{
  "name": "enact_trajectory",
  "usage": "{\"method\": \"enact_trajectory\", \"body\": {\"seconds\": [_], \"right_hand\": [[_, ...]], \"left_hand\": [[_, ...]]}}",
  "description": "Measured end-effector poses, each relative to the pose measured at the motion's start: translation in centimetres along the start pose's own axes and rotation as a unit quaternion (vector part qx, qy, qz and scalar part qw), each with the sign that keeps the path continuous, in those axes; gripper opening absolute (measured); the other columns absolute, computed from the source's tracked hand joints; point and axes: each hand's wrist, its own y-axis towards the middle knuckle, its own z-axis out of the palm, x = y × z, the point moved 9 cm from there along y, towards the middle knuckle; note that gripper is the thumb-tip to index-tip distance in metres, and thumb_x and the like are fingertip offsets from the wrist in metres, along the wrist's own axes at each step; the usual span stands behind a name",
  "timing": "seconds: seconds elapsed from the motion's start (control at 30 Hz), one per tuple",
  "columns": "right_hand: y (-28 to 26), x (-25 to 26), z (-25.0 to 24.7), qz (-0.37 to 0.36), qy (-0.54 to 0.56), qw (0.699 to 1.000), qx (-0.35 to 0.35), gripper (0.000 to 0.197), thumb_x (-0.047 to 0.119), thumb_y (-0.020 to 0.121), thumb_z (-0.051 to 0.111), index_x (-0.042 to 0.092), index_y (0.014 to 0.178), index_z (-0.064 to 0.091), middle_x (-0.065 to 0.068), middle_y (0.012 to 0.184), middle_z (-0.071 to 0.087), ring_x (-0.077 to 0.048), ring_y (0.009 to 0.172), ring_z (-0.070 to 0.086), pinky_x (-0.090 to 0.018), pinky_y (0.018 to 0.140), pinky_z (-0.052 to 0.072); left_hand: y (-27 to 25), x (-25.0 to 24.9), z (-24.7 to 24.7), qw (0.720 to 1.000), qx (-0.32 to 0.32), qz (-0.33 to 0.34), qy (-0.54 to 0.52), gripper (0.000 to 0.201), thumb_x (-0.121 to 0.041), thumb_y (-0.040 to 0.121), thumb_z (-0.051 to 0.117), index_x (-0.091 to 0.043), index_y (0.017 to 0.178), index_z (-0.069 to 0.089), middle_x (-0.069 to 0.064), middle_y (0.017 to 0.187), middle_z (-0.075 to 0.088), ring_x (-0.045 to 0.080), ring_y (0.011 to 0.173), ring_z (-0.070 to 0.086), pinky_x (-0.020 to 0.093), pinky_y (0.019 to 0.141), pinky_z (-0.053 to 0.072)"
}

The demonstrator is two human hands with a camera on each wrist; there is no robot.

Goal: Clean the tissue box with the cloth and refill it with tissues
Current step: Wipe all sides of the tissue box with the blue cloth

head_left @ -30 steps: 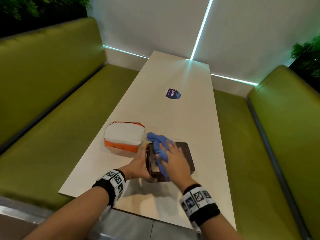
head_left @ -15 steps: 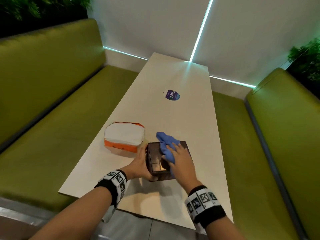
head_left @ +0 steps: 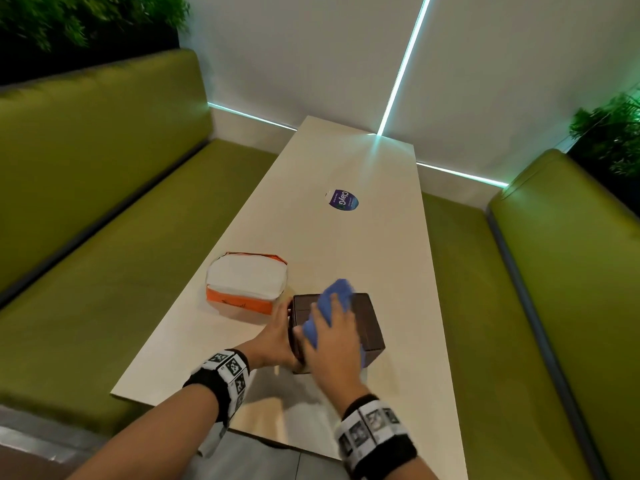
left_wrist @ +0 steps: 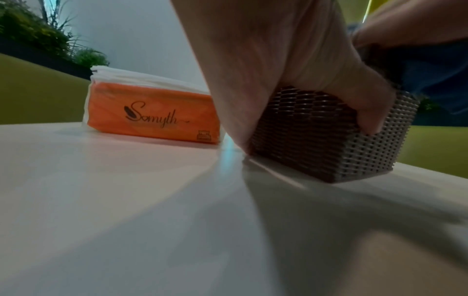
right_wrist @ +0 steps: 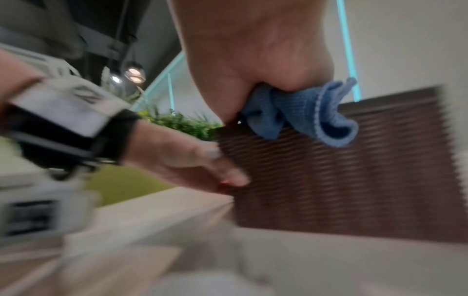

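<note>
A dark brown woven tissue box [head_left: 369, 323] stands near the table's front edge. My left hand [head_left: 277, 332] grips its left side, with the thumb curled round the near corner [left_wrist: 364, 104]. My right hand [head_left: 337, 341] presses a bunched blue cloth [head_left: 332, 303] onto the top of the box. Its fingers lie over the cloth, and folds hang out beside the thumb [right_wrist: 303, 112]. An orange tissue pack [head_left: 246, 285] with white tissues showing on top lies left of the box, close to it [left_wrist: 152, 116]. The right wrist view is blurred by motion.
The long white table [head_left: 363, 244] runs away from me and bears a round blue sticker [head_left: 343, 199] farther back. Green padded benches [head_left: 104, 271] flank both sides. A white wall with lit strips closes the far end, and plants stand behind the bench backs.
My right hand has slid the cloth over the box top, first away from me, then back toward the near left. The left hand has kept its hold on the box.
</note>
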Motion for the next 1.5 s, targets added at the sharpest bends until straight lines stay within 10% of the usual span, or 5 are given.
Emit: {"method": "enact_trajectory", "body": {"seconds": [0.33, 0.47, 1.03, 1.2, 1.5], "right_hand": [[2.8, -7.0, -2.1, 0.037, 0.088, 0.994, -0.047, 0.050, 0.022, 0.092, 0.061, 0.011, 0.139, 0.049, -0.005, 0.147, 0.045, -0.024, 0.136, 0.042, -0.026, 0.111, 0.030], [1.0, 1.9, 0.1, -0.058, 0.025, 0.998, -0.026, 0.065, 0.038, 0.068, 0.082, 0.006, 0.122, 0.065, -0.010, 0.128, 0.064, -0.031, 0.120, 0.058, -0.039, 0.099, 0.050], [1.3, 0.4, 4.4, 0.026, 0.198, 0.975, 0.099, 0.057, 0.040, 0.081, 0.069, 0.017, 0.131, 0.056, -0.007, 0.130, 0.061, -0.023, 0.127, 0.048, -0.043, 0.112, 0.034], [4.4, -6.0, -1.9, 0.024, 0.123, 0.992, -0.008, 0.051, 0.017, 0.094, 0.058, 0.015, 0.143, 0.045, 0.001, 0.153, 0.037, -0.019, 0.141, 0.033, -0.032, 0.117, 0.027], [-0.5, 4.7, 1.4, -0.084, 0.133, 0.986, 0.050, 0.056, 0.020, 0.093, 0.058, 0.011, 0.145, 0.041, -0.011, 0.155, 0.032, -0.028, 0.146, 0.022, -0.042, 0.121, 0.018]], "left_hand": [[-0.3, 0.3, -0.5, 1.000, 0.002, -0.014, -0.016, 0.143, -0.031, 0.037, 0.095, -0.045, 0.139, -0.003, 0.000, 0.146, 0.020, 0.021, 0.136, 0.035, 0.045, 0.114, 0.035], [-0.1, 0.5, -0.6, 1.000, -0.002, -0.015, -0.005, 0.143, -0.026, 0.040, 0.094, -0.017, 0.150, 0.003, -0.004, 0.148, 0.014, 0.022, 0.139, 0.031, 0.026, 0.110, 0.037], [-0.6, -0.4, -0.4, 0.998, 0.041, -0.038, 0.023, 0.142, -0.069, 0.024, 0.084, -0.025, 0.140, 0.016, 0.000, 0.140, 0.025, 0.027, 0.144, 0.021, 0.029, 0.117, 0.023], [-0.6, -0.3, -0.7, 1.000, 0.005, -0.004, -0.003, 0.138, -0.031, 0.038, 0.094, -0.054, 0.134, -0.002, 0.005, 0.144, 0.025, 0.023, 0.136, 0.033, 0.042, 0.116, 0.031], [-2.0, -1.3, -0.4, 0.996, 0.056, -0.067, 0.006, 0.131, -0.065, 0.021, 0.071, -0.026, 0.133, 0.014, 0.006, 0.144, 0.028, 0.024, 0.142, 0.028, 0.027, 0.113, 0.027]]}}
